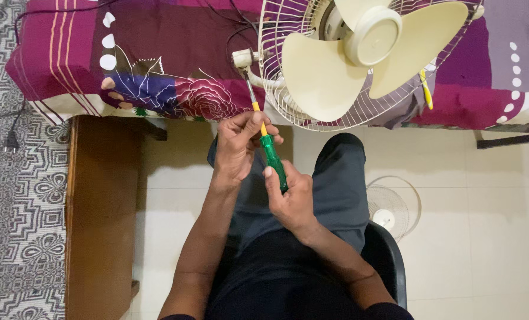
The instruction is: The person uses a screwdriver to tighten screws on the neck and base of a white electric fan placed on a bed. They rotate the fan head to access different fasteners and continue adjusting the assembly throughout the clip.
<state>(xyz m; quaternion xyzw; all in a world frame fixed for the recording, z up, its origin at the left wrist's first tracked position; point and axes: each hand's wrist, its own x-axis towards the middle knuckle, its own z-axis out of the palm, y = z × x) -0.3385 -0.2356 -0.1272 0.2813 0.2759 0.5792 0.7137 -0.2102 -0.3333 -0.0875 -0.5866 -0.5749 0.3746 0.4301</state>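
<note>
— Nearest the camera are the person's dark lap and the black chair [389,255] they sit on. What do the hands have?

— The right hand [291,198] is wrapped tight around the green handle of a screwdriver [273,159], fingers closed fully on it. The left hand [238,142] is curled round the yellow collar, just above the handle, pinching the shaft between thumb and fingertips.

— And where does the tip go?

— The metal shaft runs up and away to a small cream fitting [242,58] at the near edge of the bed [158,65], just beside the left rim of the fan's wire guard [276,89]. The tip seems to sit on or in that fitting; the exact contact is too small to tell.

— How far does the work look?

— I'd judge it part-way. The fan [359,53] lies on the flowered bedspread with its cream blades [321,71] bare, and a second round wire grille [392,207] lies on the floor tiles by the chair, well apart from the fan. So the front guard appears to be off already. The blades and the rear guard remain on the fan, and the fitting is under the driver now.

— Any containers about?

— None that I can see, no tray or box for screws. A wooden bench [101,207] stands at the left, near the bed's corner, and a black cord trails across the bedspread.
</note>
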